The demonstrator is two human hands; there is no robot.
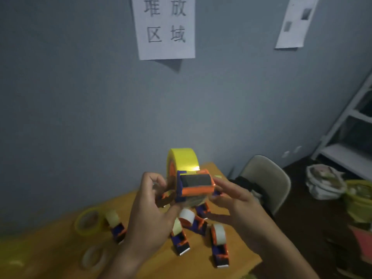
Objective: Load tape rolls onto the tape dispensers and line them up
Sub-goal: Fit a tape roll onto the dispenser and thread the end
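Both hands hold an orange-and-blue tape dispenser (194,187) carrying a yellow tape roll (184,163) above the bench (60,258): left hand (150,214) grips its side, right hand (239,206) touches it with straight fingers. Below the hands stand loaded dispensers (219,246); loose rolls (88,221) lie left.

Directly beneath the grip, loaded dispensers (219,246) crowded the table (60,258) (four at least). Left of the grip, loose rolls (88,222) lay with bare wood between them.
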